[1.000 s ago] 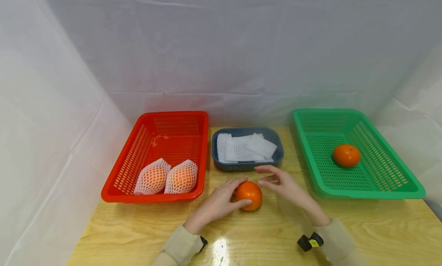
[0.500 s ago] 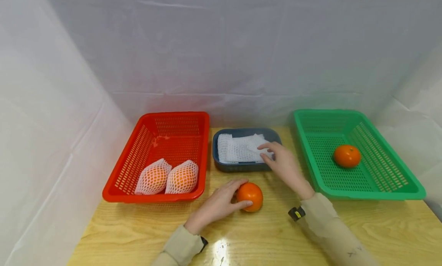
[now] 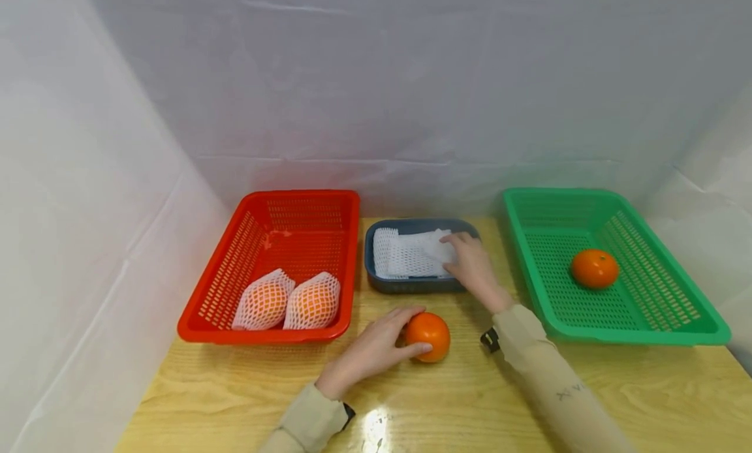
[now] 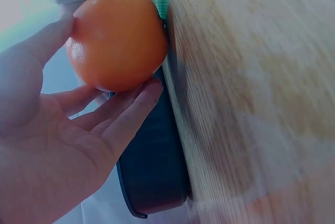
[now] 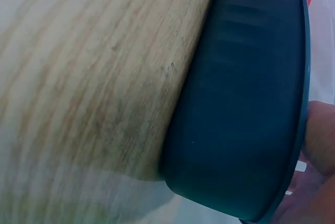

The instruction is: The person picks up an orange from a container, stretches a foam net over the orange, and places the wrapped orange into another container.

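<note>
My left hand (image 3: 384, 343) holds an orange (image 3: 431, 337) on the table, thumb on its near side and fingers on its far side. In the left wrist view, the fingers curve around the smooth fruit (image 4: 119, 40). My right hand (image 3: 474, 265) reaches over the right side of a dark blue tray (image 3: 405, 285). Its thumb and forefinger are apart at the white foam net sleeves (image 3: 411, 254) lying in the tray. Whether they pinch one is hidden; the right wrist view shows mostly the tray's outer wall (image 5: 235, 103) and part of the hand.
At the left, a red basket (image 3: 267, 336) contains two oranges in foam nets (image 3: 311, 303). A green basket (image 3: 634, 336) at the right contains one bare orange (image 3: 595, 268). Both stand on the wooden table (image 3: 435, 407), with white sheeting (image 3: 376, 100) behind.
My right hand has moved from beside the held orange up to the tray and further over the foam nets. My left hand stays around the orange.
</note>
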A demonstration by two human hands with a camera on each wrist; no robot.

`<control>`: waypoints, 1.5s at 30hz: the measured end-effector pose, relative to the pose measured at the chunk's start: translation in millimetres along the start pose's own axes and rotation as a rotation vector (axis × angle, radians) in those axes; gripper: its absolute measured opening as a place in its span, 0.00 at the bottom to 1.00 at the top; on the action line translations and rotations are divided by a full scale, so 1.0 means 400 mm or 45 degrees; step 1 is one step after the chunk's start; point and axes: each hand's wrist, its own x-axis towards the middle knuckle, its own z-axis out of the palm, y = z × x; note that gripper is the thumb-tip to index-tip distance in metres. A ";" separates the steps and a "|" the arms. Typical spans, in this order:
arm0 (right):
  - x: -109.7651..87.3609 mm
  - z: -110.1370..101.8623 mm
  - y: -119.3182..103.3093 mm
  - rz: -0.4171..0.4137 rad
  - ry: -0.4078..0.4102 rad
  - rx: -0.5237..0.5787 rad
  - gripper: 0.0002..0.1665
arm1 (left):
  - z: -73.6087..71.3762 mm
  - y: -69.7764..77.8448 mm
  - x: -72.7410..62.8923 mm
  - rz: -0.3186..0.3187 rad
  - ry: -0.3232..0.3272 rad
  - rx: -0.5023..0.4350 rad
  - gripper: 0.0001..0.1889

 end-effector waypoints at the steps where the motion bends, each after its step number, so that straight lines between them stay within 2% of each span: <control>1: 0.002 0.001 0.001 0.006 -0.008 0.000 0.30 | 0.000 0.000 0.000 -0.002 -0.001 0.001 0.36; 5: 0.008 0.009 0.012 0.021 0.009 0.008 0.28 | 0.002 0.002 0.001 -0.005 -0.003 0.004 0.36; 12: 0.008 0.025 0.034 0.050 0.159 0.053 0.16 | 0.005 0.004 0.001 -0.002 -0.004 0.018 0.36; 20: 0.003 -0.007 0.028 0.214 0.222 0.459 0.14 | 0.006 0.004 0.002 -0.013 -0.012 0.008 0.36; 26: 0.004 -0.029 0.015 0.296 0.252 0.527 0.17 | 0.005 0.005 0.002 -0.013 -0.011 0.020 0.36; 35: -0.021 -0.062 -0.022 0.305 0.236 0.730 0.16 | 0.006 0.006 0.007 -0.028 0.005 -0.022 0.34; 39: -0.048 -0.081 -0.046 0.299 0.191 0.857 0.17 | 0.003 0.008 0.009 -0.022 0.062 -0.089 0.31; 45: -0.090 -0.097 -0.085 0.252 0.139 1.040 0.18 | -0.006 0.019 0.023 0.040 0.276 -0.231 0.21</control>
